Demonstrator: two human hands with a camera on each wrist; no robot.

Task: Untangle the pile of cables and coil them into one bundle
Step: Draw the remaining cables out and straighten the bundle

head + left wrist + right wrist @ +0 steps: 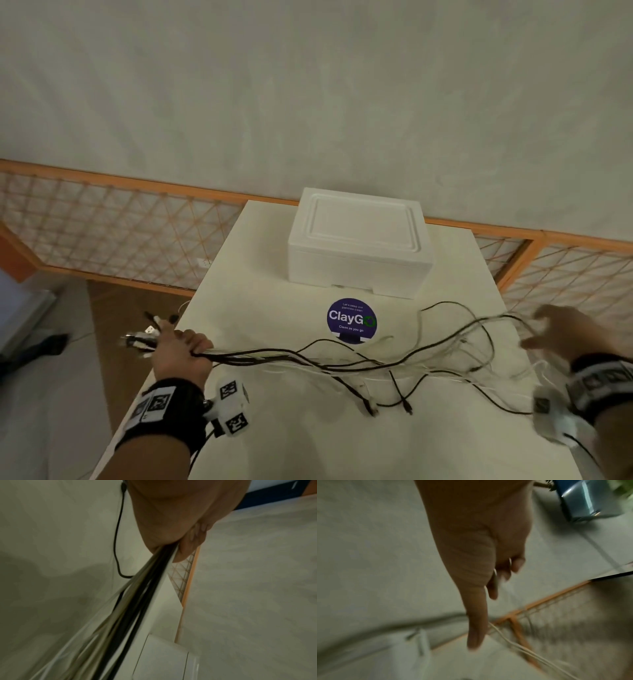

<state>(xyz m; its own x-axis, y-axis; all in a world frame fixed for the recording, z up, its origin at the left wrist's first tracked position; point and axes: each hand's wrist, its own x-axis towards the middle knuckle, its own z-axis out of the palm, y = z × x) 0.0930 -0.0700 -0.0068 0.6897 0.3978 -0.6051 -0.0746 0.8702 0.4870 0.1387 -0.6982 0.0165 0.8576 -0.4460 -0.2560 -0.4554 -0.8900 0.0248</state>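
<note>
Several black and white cables (308,359) stretch across the cream table (274,438). My left hand (181,346) grips them as one bunch at the table's left edge, and their plug ends (144,337) stick out past my fingers. In the left wrist view the strands (137,608) run taut out of my left hand (171,520). My right hand (561,335) is blurred at the table's right edge, thumb out and fingers loosely bent, where the loose loops converge. In the right wrist view thin white cables (522,649) pass by the thumb of my right hand (479,547). Two free black plugs (371,409) lie on the table.
A white foam box (359,246) stands at the back of the table, with a round purple ClayGo sticker (351,320) in front of it. An orange lattice rail (113,226) runs behind the table. Floor lies to the left.
</note>
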